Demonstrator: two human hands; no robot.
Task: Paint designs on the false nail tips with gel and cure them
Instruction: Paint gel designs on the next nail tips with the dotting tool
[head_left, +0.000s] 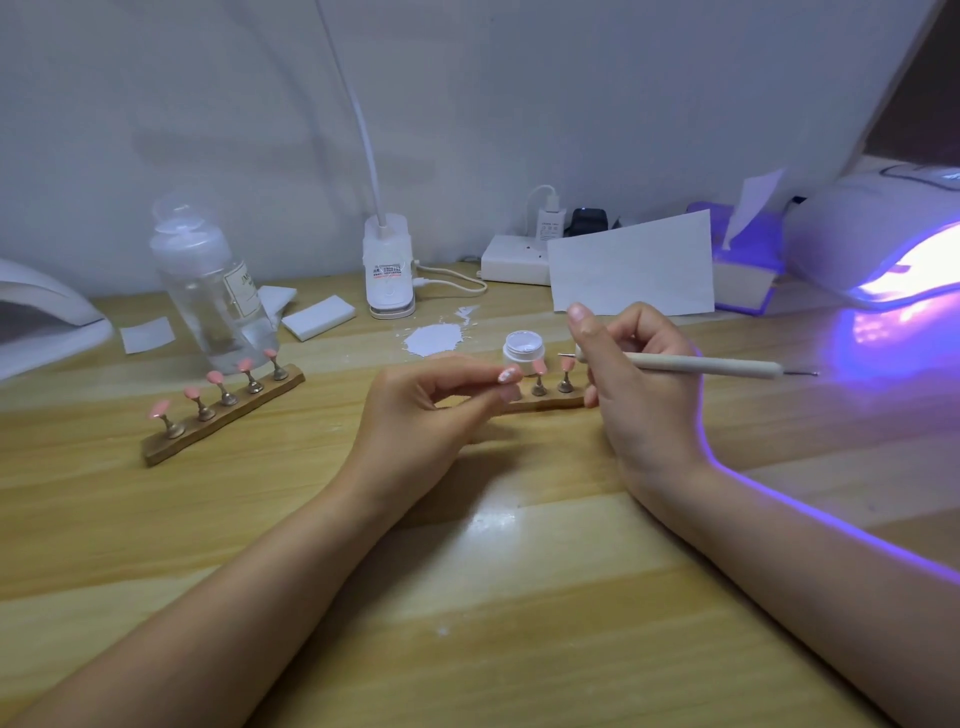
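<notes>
Two bare hands met near the middle of the frame over a wooden worktop (519, 597). The left hand (415, 410) had its fingers curled, pinching a pink false nail tip with a white design (509, 374) between thumb and fingertips, just left of centre. The right hand (639, 384) gripped a slim beige dotting pen (701, 365) in curled fingers; the pen lay almost level, one fine metal point aimed left toward the held tip and the other sticking out to the right. Just behind the hands stood a wooden nail stand (550, 401), partly hidden by the left fingers, with two plain pink tips on metal pegs in view. A small open jar of white gel (523, 349) sat right behind that stand, and a white splotch (434, 339) lay on the worktop left of the jar. At left of centre a second wooden stand (223, 418) ran on a slant, carrying five pink tips (215, 376) on pegs. Behind it stood a clear pump bottle (215, 280) with white pads (318, 317) beside it. A clip-on lamp base (390, 275) sat at upper centre, a power strip (514, 262) and a white card (634, 265) to its right. In the upper right a curing lamp (883, 244) glowed violet, throwing purple light along the right forearm. Another white lamp housing (47, 312) showed at the left edge.
</notes>
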